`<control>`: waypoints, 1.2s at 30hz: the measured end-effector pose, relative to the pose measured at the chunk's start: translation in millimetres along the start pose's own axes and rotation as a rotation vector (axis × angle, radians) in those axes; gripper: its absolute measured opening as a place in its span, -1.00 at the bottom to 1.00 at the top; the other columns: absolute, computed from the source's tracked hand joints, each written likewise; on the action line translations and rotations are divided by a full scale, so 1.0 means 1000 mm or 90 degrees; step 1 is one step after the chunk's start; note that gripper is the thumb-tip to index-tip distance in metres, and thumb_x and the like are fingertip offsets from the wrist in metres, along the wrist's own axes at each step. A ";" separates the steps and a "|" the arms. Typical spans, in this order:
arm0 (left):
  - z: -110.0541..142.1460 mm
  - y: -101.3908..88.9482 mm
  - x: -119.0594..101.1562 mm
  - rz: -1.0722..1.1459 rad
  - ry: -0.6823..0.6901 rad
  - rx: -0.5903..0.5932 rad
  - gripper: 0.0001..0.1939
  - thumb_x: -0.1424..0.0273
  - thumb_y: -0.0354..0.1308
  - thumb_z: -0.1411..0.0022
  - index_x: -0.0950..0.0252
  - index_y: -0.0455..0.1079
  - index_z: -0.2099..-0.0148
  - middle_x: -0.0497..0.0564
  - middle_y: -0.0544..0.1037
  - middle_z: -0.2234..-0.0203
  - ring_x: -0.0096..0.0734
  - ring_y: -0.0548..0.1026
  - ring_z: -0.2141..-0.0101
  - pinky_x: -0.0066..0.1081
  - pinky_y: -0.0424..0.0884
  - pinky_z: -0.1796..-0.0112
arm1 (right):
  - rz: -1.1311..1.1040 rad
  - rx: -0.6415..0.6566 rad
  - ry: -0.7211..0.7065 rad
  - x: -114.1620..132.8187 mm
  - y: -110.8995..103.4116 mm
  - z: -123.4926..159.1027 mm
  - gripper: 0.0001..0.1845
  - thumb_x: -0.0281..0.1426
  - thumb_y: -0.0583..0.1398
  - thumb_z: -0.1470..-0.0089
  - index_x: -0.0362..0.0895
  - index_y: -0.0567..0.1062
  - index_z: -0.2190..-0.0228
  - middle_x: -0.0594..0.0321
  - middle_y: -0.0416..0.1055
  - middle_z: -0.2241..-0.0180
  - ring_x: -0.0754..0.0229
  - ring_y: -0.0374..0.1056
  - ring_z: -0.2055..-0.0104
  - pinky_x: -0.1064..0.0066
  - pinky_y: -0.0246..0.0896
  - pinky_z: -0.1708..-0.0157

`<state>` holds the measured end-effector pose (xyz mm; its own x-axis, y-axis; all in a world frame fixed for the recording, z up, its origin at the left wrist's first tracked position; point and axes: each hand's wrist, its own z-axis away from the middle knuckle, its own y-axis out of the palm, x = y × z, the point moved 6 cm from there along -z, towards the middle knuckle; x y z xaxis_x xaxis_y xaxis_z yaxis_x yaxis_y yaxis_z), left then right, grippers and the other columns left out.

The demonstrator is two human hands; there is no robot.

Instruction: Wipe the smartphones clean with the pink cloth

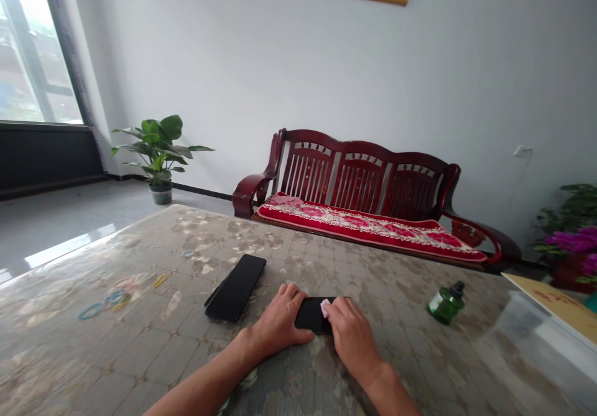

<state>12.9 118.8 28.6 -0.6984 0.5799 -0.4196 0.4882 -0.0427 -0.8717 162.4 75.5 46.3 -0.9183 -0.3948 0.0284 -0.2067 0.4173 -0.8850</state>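
A black smartphone (pixel 308 316) lies sideways on the patterned table in front of me. My left hand (pixel 281 318) grips its left end, thumb along the near edge and fingers at the far edge. My right hand (pixel 349 329) is closed on a small pale pink cloth (pixel 325 308), pressed to the phone's dark screen; it covers the phone's right part. Left of my hands lies a larger black phone-like slab (pixel 239 288), with a thin dark edge of something showing along its left side.
Coloured rings (pixel 114 301) lie on the table's left. A green bottle (pixel 446 304) with a black top stands at right, near a clear plastic box (pixel 527 335) and a yellowish board (pixel 555 304). Beyond the table (pixel 153 366) are a red wooden bench (pixel 359 183) and a potted plant (pixel 161 155).
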 end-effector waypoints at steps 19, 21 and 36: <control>-0.003 0.000 -0.018 -0.012 0.046 0.001 -0.52 0.23 0.37 0.06 0.26 0.39 0.08 0.08 0.43 0.16 -0.08 0.35 0.09 -0.22 0.31 0.01 | 0.007 -0.005 -0.007 -0.001 -0.003 -0.001 -0.80 -0.57 0.10 -0.26 -0.06 0.47 0.24 0.26 0.39 0.30 0.15 0.31 0.23 0.36 0.14 0.21; -0.003 0.000 -0.017 -0.015 0.038 0.003 -0.50 0.22 0.38 0.06 0.26 0.39 0.06 0.08 0.42 0.14 -0.07 0.34 0.08 -0.21 0.31 0.01 | 0.022 -0.012 0.022 -0.012 -0.006 0.002 -0.77 -0.59 0.09 -0.26 -0.06 0.47 0.25 0.25 0.38 0.32 0.14 0.31 0.24 0.36 0.14 0.22; -0.003 0.000 -0.016 -0.011 0.034 0.005 -0.50 0.19 0.35 0.03 0.23 0.37 0.05 0.08 0.40 0.13 -0.06 0.34 0.07 -0.20 0.31 0.01 | 0.057 -0.020 -0.014 -0.002 -0.010 0.012 -0.74 -0.60 0.06 -0.23 -0.06 0.47 0.20 0.22 0.39 0.31 0.12 0.30 0.26 0.33 0.13 0.25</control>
<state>25.3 111.6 35.7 -0.6777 0.6235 -0.3899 0.4715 -0.0384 -0.8810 170.2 62.3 49.5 -0.9257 -0.3733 -0.0605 -0.1357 0.4770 -0.8683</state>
